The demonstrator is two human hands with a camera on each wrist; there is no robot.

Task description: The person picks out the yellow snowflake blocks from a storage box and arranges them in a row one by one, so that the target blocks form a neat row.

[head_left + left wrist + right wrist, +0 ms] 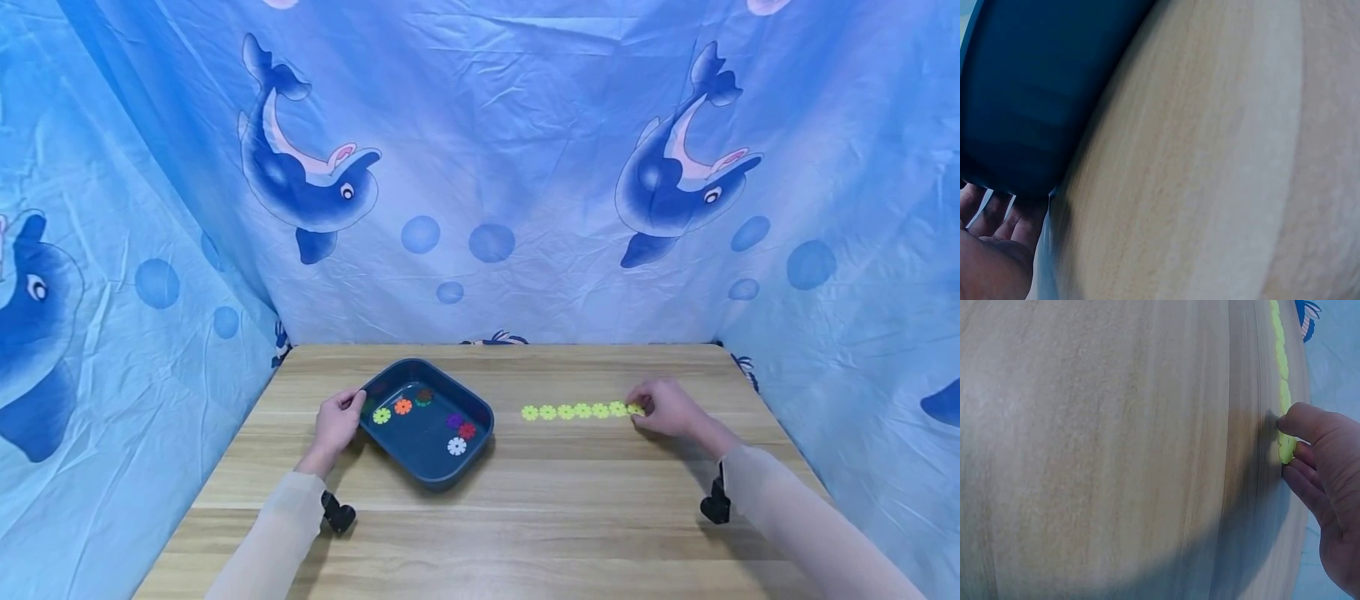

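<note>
My left hand (338, 423) grips the left corner of a dark blue rectangular tray (435, 481), thumb at the rim; in the left wrist view its fingers (1002, 219) come up against the tray's outer wall. Inside lie several flower-shaped plastic pieces, among them a yellow-green one (382, 415), an orange one (403, 407) and a white one (457, 447). Right of the tray runs a straight row of yellow-green flower pieces (566, 412), edge to edge. At the row's right end my right hand (667, 407) pinches the last flower piece (1286, 450) between thumb and fingers, partly covering it.
Everything stands on a wood-grain table (570, 517). Blue cloth (555, 167) with printed dolphins hangs behind it and along both sides. A black wrist camera (339, 512) is worn at the left sleeve, and another black camera (716, 502) at the right.
</note>
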